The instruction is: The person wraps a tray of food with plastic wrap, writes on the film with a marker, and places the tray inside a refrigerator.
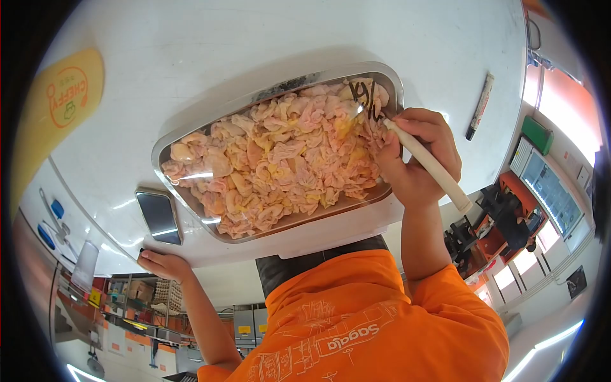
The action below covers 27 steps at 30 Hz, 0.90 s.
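A metal tray [270,235] holds many pale pink and yellow pieces that look like raw chicken skin [286,153], under clear plastic film. Black handwriting [368,99] marks the film at the tray's upper right corner. My right hand [423,156] is closed around a thick cream-coloured marker [433,167], its tip touching the film beside the writing. At the table's near edge, my left hand [164,266] has its fingers curled, with a small black piece, possibly the marker's cap [141,251], at the fingertips. A dark-screened phone [159,216] lies between that hand and the tray.
Another marker with a black cap [480,107] rests on the white table [210,44], right of the tray. A yellow sheet or board with a printed logo [67,95] is at the left. Blue-handled utensils [54,223] lie at the far left, near a translucent container [86,266].
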Motion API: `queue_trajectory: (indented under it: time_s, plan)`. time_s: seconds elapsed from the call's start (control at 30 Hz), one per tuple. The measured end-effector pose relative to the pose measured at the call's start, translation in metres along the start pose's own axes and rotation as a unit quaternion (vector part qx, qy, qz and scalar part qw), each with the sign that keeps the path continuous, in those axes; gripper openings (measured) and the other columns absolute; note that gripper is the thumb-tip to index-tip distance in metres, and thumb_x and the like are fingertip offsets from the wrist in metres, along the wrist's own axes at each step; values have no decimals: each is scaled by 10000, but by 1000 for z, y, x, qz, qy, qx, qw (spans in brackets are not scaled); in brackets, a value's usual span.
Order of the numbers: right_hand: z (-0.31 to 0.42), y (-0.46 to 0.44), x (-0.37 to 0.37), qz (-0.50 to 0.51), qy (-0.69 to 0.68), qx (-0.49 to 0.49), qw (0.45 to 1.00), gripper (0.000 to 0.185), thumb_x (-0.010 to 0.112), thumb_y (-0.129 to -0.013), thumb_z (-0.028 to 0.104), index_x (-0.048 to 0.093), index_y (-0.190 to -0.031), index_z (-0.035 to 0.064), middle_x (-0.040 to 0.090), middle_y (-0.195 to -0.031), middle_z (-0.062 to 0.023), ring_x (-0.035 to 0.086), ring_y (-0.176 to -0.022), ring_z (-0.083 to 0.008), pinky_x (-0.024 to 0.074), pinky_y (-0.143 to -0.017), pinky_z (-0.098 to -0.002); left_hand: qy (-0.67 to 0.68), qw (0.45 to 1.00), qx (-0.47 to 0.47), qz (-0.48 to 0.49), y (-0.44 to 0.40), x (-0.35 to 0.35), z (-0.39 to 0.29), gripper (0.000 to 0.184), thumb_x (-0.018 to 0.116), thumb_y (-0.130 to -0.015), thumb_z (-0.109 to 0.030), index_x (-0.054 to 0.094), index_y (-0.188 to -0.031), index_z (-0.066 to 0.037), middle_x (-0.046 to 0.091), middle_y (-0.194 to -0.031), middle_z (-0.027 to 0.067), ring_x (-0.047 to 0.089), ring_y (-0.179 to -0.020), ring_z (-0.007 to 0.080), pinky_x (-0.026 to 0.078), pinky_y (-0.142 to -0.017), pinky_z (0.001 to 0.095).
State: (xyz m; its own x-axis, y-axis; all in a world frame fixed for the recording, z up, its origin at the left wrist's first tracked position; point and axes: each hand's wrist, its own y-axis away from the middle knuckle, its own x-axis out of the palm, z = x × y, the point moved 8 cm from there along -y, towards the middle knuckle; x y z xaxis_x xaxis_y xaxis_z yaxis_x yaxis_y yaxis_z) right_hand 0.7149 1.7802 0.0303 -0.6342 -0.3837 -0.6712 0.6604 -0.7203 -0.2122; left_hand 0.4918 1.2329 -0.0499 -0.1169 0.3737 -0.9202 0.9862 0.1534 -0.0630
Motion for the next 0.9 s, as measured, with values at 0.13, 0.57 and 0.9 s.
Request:
queue_trajectory:
  time_s: [0.13, 0.57, 0.9]
  plan:
    - [3, -4, 3, -7, -10, -23, 1000, 220, 795, -778, -13, 664, -955, -2, 720, -933, -149, 708, -734, -180, 578, -602, -247, -10, 1000, 7, -1, 0, -1, -4, 476, 352, -1133, -366, 527, -1050, 69, 553, -1008, 215, 513, -911, 339, 442, -880, 429]
    - [-2, -8, -2, -63, -32, -49, 996, 237, 806, -780, -19, 687, -984, -8, 717, -942, -146, 703, -739, -179, 569, -598, -247, -4, 1000, 22, -9, 0, 0, -7, 497, 352, -1130, -380, 537, -1053, 75, 570, -1015, 221, 516, -910, 346, 434, -885, 446]
    - [2, -20, 3, -32, 23, -40, 998, 206, 796, -778, -55, 712, -964, -24, 713, -944, -152, 678, -758, -176, 538, -606, -246, -8, 1000, 19, -9, 0, 0, -3, 498, 356, -1129, -376, 544, -1062, 80, 580, -1027, 231, 524, -919, 358, 437, -886, 451]
